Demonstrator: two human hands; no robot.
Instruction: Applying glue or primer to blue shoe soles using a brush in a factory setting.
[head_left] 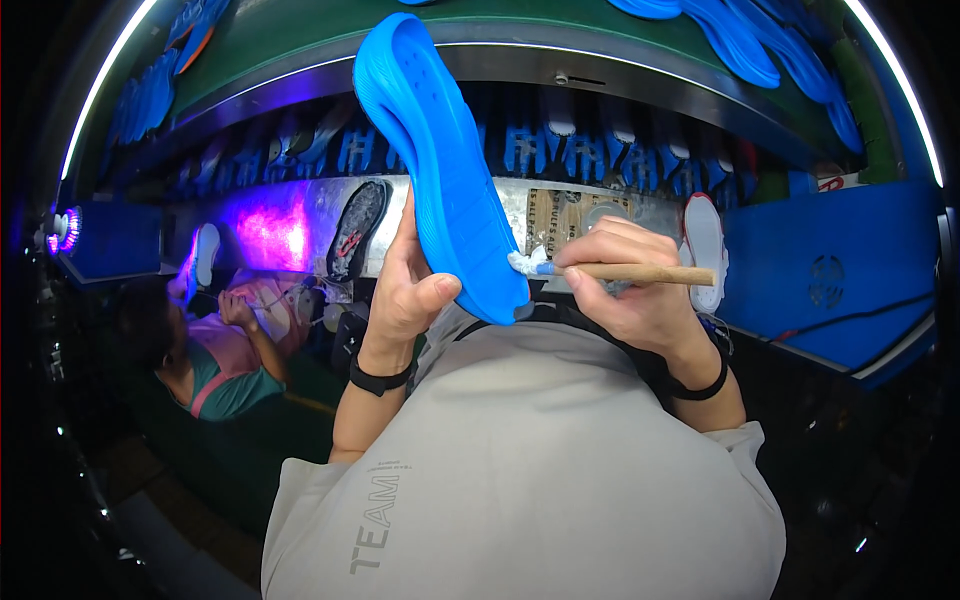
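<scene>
A bright blue shoe sole [445, 150] is held up at an angle in my left hand [408, 290], its heel end far and its toe end near me. My left thumb presses along its near left edge, and the other fingers are partly hidden beneath it. In my right hand [635, 275] is a brush with a wooden handle [650, 273], gripped between thumb and fingers. The brush's whitish bristles [528, 262] touch the sole's right edge near the toe.
A dark shoe [358, 225] lies on the metal bench [335, 190], left of the sole. A white sole with red trim [704, 250] stands at right. Beyond are racked shoes [585, 150] and a green conveyor [520, 18] carrying blue soles. At left, another person [235, 350] works under purple light.
</scene>
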